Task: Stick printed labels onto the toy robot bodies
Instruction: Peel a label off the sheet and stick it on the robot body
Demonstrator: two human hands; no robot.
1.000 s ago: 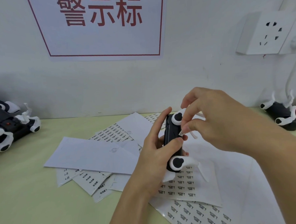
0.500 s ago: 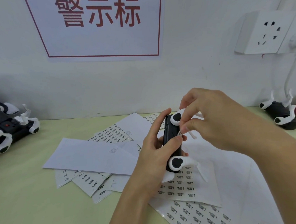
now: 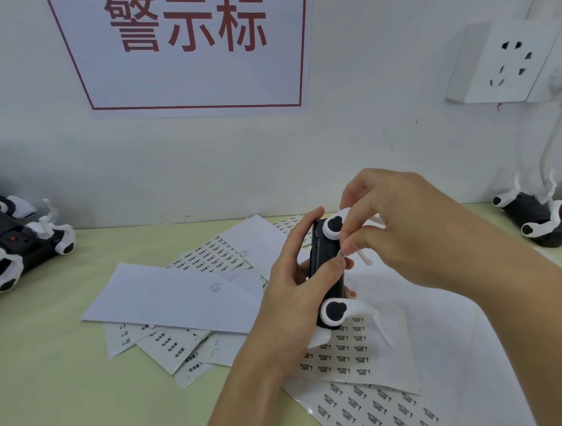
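Observation:
My left hand (image 3: 296,287) grips a black toy robot body (image 3: 325,269) with white leg joints, held on its side above the label sheets. My right hand (image 3: 410,228) pinches a small printed label (image 3: 341,253) between thumb and forefinger, right at the body's upper right edge, just above my left thumb. Sheets of printed labels (image 3: 345,352) lie on the pale green table (image 3: 53,371) beneath both hands. How far the label is stuck to the body is hidden by my fingers.
More label sheets and blank backing paper (image 3: 180,296) are scattered left of my hands. Black-and-white toy robots (image 3: 18,249) lie at the far left, another toy robot (image 3: 537,219) at the far right. A wall socket (image 3: 506,64) and a red-lettered sign (image 3: 192,38) hang on the wall behind.
Both hands stay almost where they were. My right thumb and forefinger have pressed the label slightly closer to the robot body.

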